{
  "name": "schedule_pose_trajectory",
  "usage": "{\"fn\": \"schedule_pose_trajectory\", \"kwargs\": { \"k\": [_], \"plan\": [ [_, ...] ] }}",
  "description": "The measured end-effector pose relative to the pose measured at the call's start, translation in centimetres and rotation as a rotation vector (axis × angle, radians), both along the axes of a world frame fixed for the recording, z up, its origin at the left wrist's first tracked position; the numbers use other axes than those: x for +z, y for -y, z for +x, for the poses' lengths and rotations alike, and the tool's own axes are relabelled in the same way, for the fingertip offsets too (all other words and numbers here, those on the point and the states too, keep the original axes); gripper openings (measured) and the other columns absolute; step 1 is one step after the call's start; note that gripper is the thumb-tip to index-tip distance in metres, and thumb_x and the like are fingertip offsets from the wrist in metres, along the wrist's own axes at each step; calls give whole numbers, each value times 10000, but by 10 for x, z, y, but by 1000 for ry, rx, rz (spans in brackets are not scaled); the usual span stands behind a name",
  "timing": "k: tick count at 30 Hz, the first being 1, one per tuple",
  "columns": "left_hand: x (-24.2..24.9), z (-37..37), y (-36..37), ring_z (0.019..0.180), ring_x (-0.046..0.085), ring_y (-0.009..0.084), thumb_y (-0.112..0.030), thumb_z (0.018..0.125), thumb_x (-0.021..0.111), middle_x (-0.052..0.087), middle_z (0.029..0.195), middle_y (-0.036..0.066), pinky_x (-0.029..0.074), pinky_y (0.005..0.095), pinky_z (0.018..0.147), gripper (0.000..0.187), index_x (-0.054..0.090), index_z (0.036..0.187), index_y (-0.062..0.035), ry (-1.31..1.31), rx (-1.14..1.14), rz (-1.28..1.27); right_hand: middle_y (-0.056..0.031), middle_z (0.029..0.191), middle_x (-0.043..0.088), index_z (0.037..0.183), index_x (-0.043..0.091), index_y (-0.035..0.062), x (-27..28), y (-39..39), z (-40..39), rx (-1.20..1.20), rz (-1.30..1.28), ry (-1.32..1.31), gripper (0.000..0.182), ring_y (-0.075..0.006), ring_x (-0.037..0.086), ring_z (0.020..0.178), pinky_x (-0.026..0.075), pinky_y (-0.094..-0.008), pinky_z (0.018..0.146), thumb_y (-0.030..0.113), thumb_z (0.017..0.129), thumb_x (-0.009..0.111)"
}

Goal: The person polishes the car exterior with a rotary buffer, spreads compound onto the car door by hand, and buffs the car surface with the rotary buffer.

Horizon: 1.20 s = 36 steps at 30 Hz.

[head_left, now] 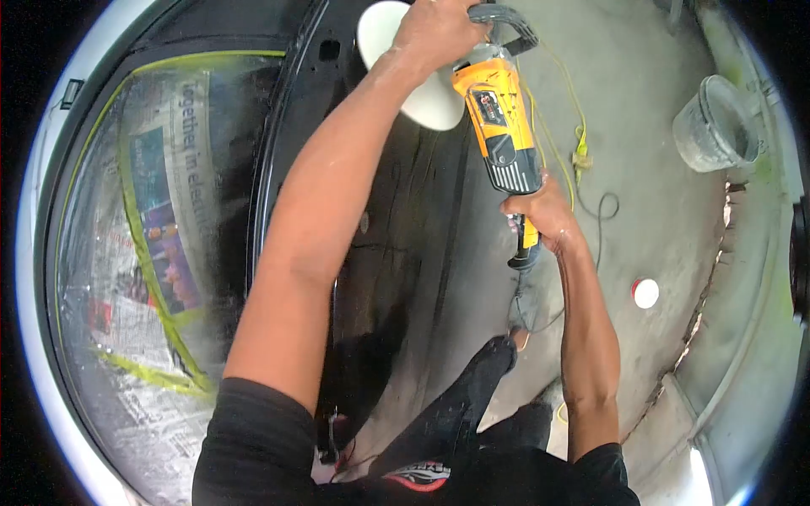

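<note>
A yellow-and-black car polisher (498, 105) spans the space between my two hands at the upper middle of the head view. Its round white pad (434, 101) lies flat against the black car door panel (392, 228). My left hand (434, 34) grips the front end of the polisher, beside its curved black handle (510, 24); the hand and forearm cover the middle of the pad. Lower down, my right hand (544, 211) is wrapped round the rear grip, just behind the vented motor housing.
Newspaper (181, 169) edged with yellow tape masks the car window at left. A yellow cord (569, 84) and a dark cable run over the grey floor. A dusty bucket (715, 126) and a small white-and-red lid (645, 293) sit at right, near the wall (742, 329).
</note>
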<state>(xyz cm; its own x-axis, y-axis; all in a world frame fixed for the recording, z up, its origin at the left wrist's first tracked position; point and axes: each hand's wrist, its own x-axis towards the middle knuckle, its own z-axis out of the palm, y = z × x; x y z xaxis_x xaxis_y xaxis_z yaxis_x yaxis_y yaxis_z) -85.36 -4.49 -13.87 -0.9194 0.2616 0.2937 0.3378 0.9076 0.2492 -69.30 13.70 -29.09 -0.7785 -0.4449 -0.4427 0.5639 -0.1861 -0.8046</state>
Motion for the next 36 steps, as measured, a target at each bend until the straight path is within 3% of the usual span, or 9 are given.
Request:
{"fn": "schedule_pose_trajectory", "kwargs": {
  "k": [3, 6, 11, 14, 18, 23, 27, 30, 36],
  "plan": [
    [-2, 52, -3, 812, 676, 421, -134, 789, 695, 673, 828, 251, 518, 469, 689, 173, 662, 882, 8, 66, -31, -34, -40, 845, 611, 1062, 552, 4, -6, -11, 44, 56, 52, 30, 489, -142, 591, 671, 487, -308, 565, -57, 618, 747],
    [-3, 125, -7, 782, 679, 397, -306, 832, 736, 679, 776, 208, 545, 432, 671, 275, 714, 948, -58, 111, 24, -135, -48, 880, 622, 1115, 542, -11, -7, -18, 113, 65, 71, 28, 545, -144, 601, 700, 502, -306, 585, -51, 618, 762],
    [0, 258, -19, 796, 686, 386, -183, 784, 760, 692, 827, 203, 542, 406, 688, 249, 698, 989, -55, 197, 113, -114, -153, 1078, 681, 1218, 500, -47, 1, -38, 225, 181, 246, -10, 663, -242, 654, 1026, 494, -345, 935, 23, 634, 805],
    [11, 343, -34, 828, 691, 369, -114, 728, 763, 693, 862, 181, 548, 397, 710, 255, 666, 947, -26, 305, 229, -166, -154, 1085, 679, 1233, 494, -42, -16, -48, 301, 126, 193, -155, 674, -232, 650, 1026, 491, -338, 939, 38, 642, 811],
    [12, 445, -45, 689, 651, 365, -80, 668, 760, 633, 743, 165, 513, 412, 612, 219, 641, 845, -29, 234, 188, -191, -185, 1077, 696, 1274, 455, -32, -26, -68, 379, 237, 178, -172, 706, -246, 687, 1047, 520, -349, 904, 63, 673, 813],
    [4, 547, -65, 595, 575, 336, -16, 635, 728, 570, 692, 137, 456, 399, 534, 179, 598, 755, -46, 243, 253, -132, -238, 1116, 688, 1331, 434, 28, -47, -99, 440, 450, 135, -55, 772, -352, 678, 1085, 541, -386, 903, 107, 678, 838],
    [4, 568, -69, 603, 580, 336, -18, 614, 723, 584, 711, 139, 467, 401, 542, 191, 609, 766, -41, 342, 278, -88, -255, 1111, 680, 1372, 378, 34, -62, -109, 460, 544, 211, -199, 844, -407, 658, 1075, 541, -442, 923, 152, 677, 841],
    [-5, 545, -66, 602, 605, 328, -35, 623, 708, 603, 709, 155, 488, 386, 554, 191, 628, 793, -6, 292, 241, -106, -263, 1108, 676, 1384, 360, 29, -71, -99, 458, 626, 303, -51, 857, -412, 658, 1073, 539, -455, 917, 150, 682, 838],
    [-36, 451, -43, 601, 559, 314, 9, 589, 700, 577, 690, 124, 440, 413, 548, 255, 703, 841, -28, 169, 251, -90, -268, 1040, 676, 1382, 363, 8, -74, -65, 375, 391, 192, -117, 871, -424, 668, 1035, 540, -423, 887, 138, 669, 845]
  ]
}}
